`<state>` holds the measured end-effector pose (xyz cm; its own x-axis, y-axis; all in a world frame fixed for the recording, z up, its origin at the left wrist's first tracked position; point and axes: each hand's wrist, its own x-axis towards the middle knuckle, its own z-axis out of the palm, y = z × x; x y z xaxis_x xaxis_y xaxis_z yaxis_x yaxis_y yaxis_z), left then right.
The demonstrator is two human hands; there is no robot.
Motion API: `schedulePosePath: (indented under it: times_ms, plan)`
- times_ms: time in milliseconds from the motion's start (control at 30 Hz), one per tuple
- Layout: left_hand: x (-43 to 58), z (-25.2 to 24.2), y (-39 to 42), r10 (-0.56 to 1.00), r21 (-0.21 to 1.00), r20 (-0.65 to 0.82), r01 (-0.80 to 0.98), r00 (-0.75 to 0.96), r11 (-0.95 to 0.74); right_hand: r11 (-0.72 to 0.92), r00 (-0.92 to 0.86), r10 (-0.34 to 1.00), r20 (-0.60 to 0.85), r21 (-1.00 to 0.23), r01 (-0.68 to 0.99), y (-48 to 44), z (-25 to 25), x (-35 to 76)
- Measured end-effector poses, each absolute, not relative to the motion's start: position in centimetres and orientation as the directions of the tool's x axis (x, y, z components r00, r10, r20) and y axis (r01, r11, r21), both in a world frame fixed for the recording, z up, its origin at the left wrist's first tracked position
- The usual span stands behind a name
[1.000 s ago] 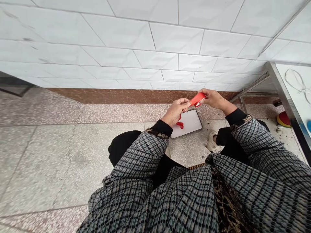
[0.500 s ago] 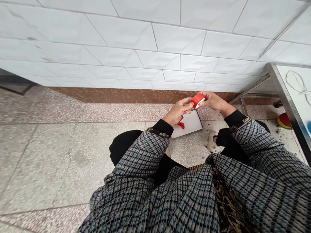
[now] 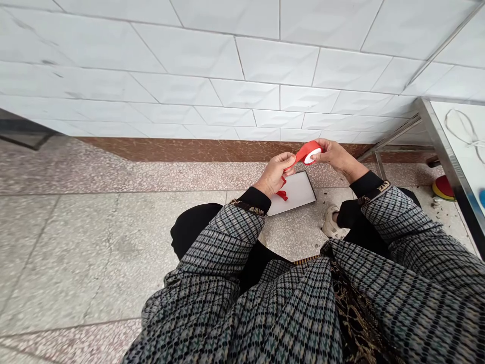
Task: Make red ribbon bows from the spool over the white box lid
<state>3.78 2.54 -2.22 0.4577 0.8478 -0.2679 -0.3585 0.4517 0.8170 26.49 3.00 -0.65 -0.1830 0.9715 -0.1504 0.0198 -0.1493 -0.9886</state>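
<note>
My right hand (image 3: 334, 155) grips a roll of red tape (image 3: 309, 152), with its white core facing me. A short stretch of the tape runs from the roll to my left hand (image 3: 274, 175), whose fingers pinch it. A loose red curl of tape (image 3: 282, 194) hangs below my left hand, over a flat white board with a dark edge (image 3: 297, 193). The board lies on the floor in front of me, and neither hand touches it.
A steel-edged table (image 3: 447, 144) with a thin white cord on it stands at the right. Beneath it lies a round red and yellow object (image 3: 443, 187). My shoe (image 3: 330, 223) rests near the board. A white tiled wall with brown skirting (image 3: 189, 149) rises just beyond.
The tape roll has turned to show more of its white core and moved slightly up and right. The stretch of tape between my hands looks longer.
</note>
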Motion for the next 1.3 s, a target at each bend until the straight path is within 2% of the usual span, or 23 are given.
schedulePosePath:
  times_ms: [267, 467, 600, 667, 767, 867, 967, 1033, 1133, 1233, 1300]
  plan:
    - [4.0, -3.4, 2.4, 0.867, 0.872, -0.183, -0.331, 0.463, 0.361, -0.187, -0.24, 0.955, -0.175, -0.982, -0.03, 2.7, -0.6, 26.3]
    - [3.8, -4.9, 2.9, 0.809, 0.889, -0.038, -0.35, 0.587, 0.296, -0.31, -0.272, 0.924, -0.268, -0.943, -0.123, 2.3, -0.8, 25.9]
    - [3.9, -4.8, 2.8, 0.802, 0.886, -0.071, -0.331, 0.593, 0.323, -0.329, -0.295, 0.912, -0.286, -0.938, -0.106, 2.0, -1.0, 25.7]
    - [3.9, -4.8, 2.8, 0.798, 0.883, -0.076, -0.332, 0.598, 0.333, -0.271, -0.297, 0.923, -0.244, -0.961, -0.051, 2.2, -1.0, 25.9]
    - [3.7, -4.7, 2.7, 0.774, 0.889, -0.098, -0.294, 0.625, 0.35, -0.089, -0.318, 0.94, -0.121, -0.989, 0.114, 2.5, -0.7, 26.6]
    - [3.7, -4.7, 2.5, 0.761, 0.896, -0.148, -0.24, 0.631, 0.374, 0.127, -0.385, 0.923, -0.002, -0.943, 0.308, 2.5, -0.3, 27.0]
    - [4.0, -4.4, 2.4, 0.767, 0.894, -0.161, -0.238, 0.621, 0.38, 0.27, -0.448, 0.891, 0.07, -0.876, 0.401, 2.3, -0.2, 26.9]
    - [4.1, -3.8, 2.6, 0.79, 0.886, -0.159, -0.267, 0.592, 0.379, 0.3, -0.436, 0.894, 0.102, -0.859, 0.414, 2.3, -0.1, 26.8]
    - [3.8, -2.2, 3.1, 0.819, 0.867, -0.146, -0.327, 0.554, 0.376, 0.249, -0.294, 0.946, 0.134, -0.882, 0.399, 2.7, 1.3, 27.2]
    - [2.7, 0.1, 3.7, 0.787, 0.883, -0.129, -0.292, 0.603, 0.368, 0.149, -0.114, 0.987, 0.116, -0.927, 0.343, 3.5, 5.8, 28.6]
    - [1.9, 1.9, 4.1, 0.761, 0.917, -0.124, -0.22, 0.636, 0.333, 0.186, -0.086, 0.982, 0.166, -0.919, 0.348, 3.8, 10.6, 29.9]
